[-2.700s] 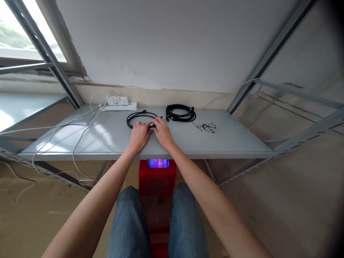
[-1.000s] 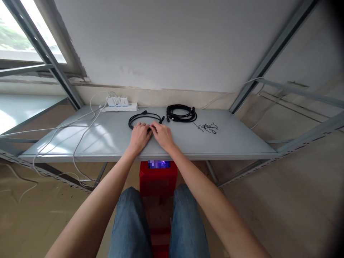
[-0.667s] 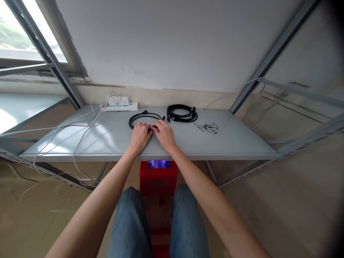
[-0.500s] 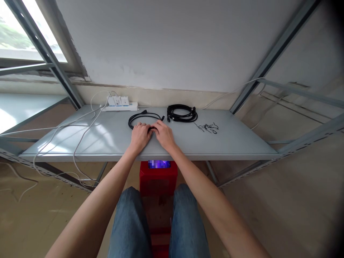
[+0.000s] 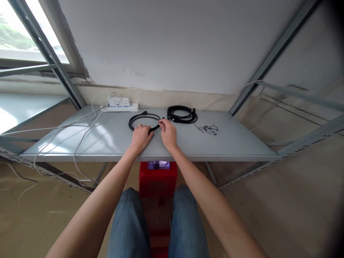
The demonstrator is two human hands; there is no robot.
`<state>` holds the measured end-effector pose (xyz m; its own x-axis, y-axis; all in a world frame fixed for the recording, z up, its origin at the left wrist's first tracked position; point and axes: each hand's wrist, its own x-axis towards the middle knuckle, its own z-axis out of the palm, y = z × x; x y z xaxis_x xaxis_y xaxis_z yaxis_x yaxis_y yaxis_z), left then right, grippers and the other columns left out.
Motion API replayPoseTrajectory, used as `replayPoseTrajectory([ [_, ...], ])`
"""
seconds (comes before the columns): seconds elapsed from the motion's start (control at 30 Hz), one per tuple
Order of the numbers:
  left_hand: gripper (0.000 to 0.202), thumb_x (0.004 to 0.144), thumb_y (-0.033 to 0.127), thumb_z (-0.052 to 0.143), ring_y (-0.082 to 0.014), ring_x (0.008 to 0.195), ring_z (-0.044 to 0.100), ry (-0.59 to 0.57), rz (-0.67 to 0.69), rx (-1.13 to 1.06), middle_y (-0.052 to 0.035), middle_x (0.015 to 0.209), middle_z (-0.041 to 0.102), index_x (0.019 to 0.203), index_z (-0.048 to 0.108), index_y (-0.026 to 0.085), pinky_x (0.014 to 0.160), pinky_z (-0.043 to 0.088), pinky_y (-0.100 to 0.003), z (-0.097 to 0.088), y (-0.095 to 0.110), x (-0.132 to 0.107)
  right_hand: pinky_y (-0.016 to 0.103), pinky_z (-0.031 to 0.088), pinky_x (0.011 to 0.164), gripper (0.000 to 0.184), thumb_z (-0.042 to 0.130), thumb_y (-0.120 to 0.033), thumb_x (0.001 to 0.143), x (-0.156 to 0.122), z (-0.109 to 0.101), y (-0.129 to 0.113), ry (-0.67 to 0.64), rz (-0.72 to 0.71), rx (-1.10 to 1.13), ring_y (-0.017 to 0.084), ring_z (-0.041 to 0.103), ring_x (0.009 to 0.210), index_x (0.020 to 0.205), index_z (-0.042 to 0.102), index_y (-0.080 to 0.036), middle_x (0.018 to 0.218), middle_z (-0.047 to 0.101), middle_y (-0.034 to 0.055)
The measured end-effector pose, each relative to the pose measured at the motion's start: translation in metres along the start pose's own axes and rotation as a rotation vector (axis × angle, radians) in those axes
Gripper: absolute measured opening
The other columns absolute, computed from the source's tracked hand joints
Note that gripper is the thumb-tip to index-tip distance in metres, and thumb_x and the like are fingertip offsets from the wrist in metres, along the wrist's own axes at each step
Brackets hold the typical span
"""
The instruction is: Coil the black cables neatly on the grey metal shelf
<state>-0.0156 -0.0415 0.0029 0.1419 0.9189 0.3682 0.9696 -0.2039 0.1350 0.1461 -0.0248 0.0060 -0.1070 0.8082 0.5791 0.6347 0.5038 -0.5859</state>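
A black power cable [image 5: 130, 124] lies in a loose coil on the grey shelf, with a plug end at its back and another connector at its right side. My left hand [image 5: 141, 138] rests on the coil's front edge, fingers curled over the cable. A thin dark tie end [image 5: 156, 131] pokes out beside that thumb. At the coil's right side, my right hand [image 5: 168, 134] has its thumb and fingertips pinched together on the cable close to the connector. The fingertips partly hide what lies between them.
A thicker bundle of black cables [image 5: 177, 118] lies to the right, with a heap of thin black ties [image 5: 208, 129] beyond it. A white power strip [image 5: 122, 107] with adapters stands at the back left. White cords [image 5: 85, 133] trail over the shelf [image 5: 228, 143]. Below is a red stool [image 5: 158, 181].
My right hand has moved away from my left, slightly right and up to the coil's right side. The left hand has stayed on the coil's front.
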Motion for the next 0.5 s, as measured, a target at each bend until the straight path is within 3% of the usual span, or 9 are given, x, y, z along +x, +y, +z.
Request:
replayPoseTrajectory([
  [0.2,0.025,0.102,0.027,0.047,-0.0386,0.115,0.061,-0.013,-0.006,-0.026,-0.0189,0.109,0.076,0.105,0.071,0.019,0.095,0.044,-0.048,0.0017,0.0000,0.0026,0.030,0.049,0.079,0.031,0.039,-0.035,0.113,0.0003,0.0012,0.0008,-0.128,0.020,-0.017,0.022,0.068,0.082,0.120,0.067,-0.026,0.090,0.074,0.0040],
  [0.37,0.024,0.102,0.026,0.046,-0.0393,0.115,0.060,-0.018,-0.004,-0.036,-0.0194,0.110,0.075,0.106,0.069,0.019,0.095,0.044,-0.049,0.0010,0.0002,0.0036,0.031,0.048,0.075,0.055,0.032,-0.048,0.115,0.0030,0.0042,0.0058,-0.062,0.194,-0.056,0.024,0.069,0.078,0.091,0.074,-0.022,0.080,0.074,0.0091],
  [0.5,0.022,0.103,0.026,0.047,-0.0382,0.115,0.060,-0.023,-0.004,-0.039,-0.0183,0.111,0.076,0.106,0.067,0.019,0.094,0.045,-0.048,-0.0022,0.0014,0.0029,0.034,0.048,0.075,0.068,0.034,-0.064,0.111,0.0042,0.0072,0.0059,-0.109,0.207,-0.109,0.028,0.071,0.081,0.080,0.077,-0.021,0.079,0.074,0.0141],
])
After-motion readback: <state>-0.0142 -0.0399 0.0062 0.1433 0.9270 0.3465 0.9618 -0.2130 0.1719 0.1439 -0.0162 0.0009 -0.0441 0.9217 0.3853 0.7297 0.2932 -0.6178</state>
